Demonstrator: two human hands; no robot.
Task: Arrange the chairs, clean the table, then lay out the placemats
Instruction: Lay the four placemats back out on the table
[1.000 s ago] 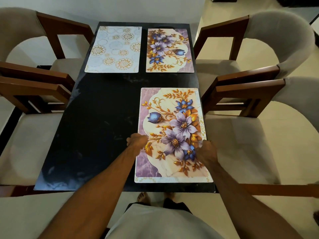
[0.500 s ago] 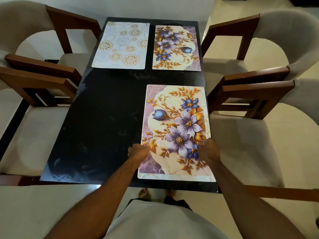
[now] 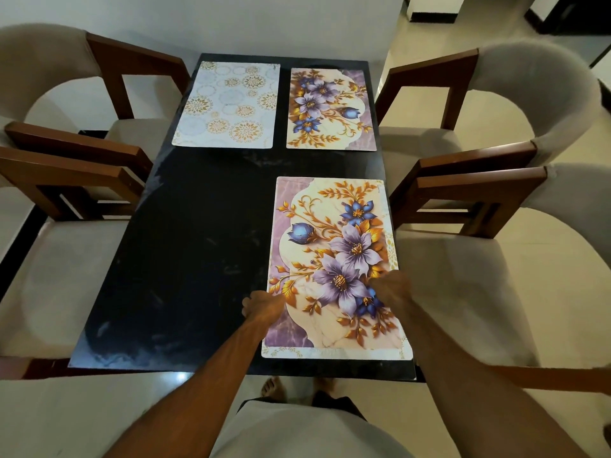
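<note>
Head cam: near floral placemat (image 3: 334, 259) flat on black counter (image 3: 198, 259), front-right. Left hand (image 3: 263, 305) curled, gripping its left edge; right hand (image 3: 390, 289) on its right side, grip unclear. Two more placemats (image 3: 228, 104) at far end; chairs (image 3: 496, 143) both sides.

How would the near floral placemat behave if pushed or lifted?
The near floral rectangular placemat lies thin and flat, so it is probably light and bendy. On the glossy black table it would likely slide easily.
</note>
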